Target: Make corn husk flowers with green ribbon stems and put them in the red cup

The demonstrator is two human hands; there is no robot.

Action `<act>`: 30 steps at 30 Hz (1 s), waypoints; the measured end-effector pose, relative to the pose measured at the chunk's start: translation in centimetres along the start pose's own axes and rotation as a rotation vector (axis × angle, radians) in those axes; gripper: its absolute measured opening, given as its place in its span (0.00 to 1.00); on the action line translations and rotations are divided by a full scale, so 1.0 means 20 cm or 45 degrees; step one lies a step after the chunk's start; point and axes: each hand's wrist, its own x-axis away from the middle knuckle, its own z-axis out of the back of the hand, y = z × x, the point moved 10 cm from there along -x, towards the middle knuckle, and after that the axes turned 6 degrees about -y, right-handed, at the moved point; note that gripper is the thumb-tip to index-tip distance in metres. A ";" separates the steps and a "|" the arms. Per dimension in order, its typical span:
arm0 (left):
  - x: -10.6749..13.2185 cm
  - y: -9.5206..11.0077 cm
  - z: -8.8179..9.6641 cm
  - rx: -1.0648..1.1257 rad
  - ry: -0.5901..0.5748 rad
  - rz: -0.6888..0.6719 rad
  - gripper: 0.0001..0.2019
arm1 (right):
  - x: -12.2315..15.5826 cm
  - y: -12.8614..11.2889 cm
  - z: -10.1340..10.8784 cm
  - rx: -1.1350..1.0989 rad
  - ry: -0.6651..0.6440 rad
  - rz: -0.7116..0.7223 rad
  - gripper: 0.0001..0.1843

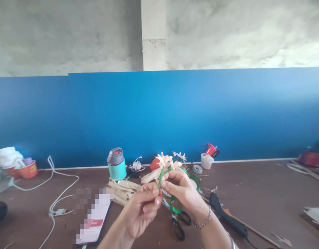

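Pale, papery-looking, star-shaped flowers (163,160) top thin green stems (160,177). The left hand (142,206) pinches these low between thumb and fingertips, the right hand (182,189) just above, fingers closed.

the light is bright and soft, its source out of view. the wall (239,31) is palest toward the right, while a darker band of shade runs just left of the pillar (154,34). a pale sheen spreads over the right part of the blue panel (159,114). the flowers (164,160) look slightly blurred, and coarse square blocks hide part of the phone (99,228). outlines near both side edges are soft.
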 end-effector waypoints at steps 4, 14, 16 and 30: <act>0.04 0.17 0.05 -0.548 0.338 -0.320 0.08 | 0.01 -0.06 0.05 0.410 0.192 -0.002 0.06; 0.32 0.35 -0.18 -1.936 0.775 -1.334 0.08 | 0.03 -0.06 0.00 0.593 0.367 -0.039 0.09; 0.33 0.34 -0.20 -2.040 0.778 -1.390 0.10 | 0.04 -0.05 0.00 0.567 0.401 -0.035 0.09; 0.22 0.37 -0.01 -1.234 0.722 -0.903 0.05 | 0.06 -0.09 -0.03 0.518 0.442 0.194 0.06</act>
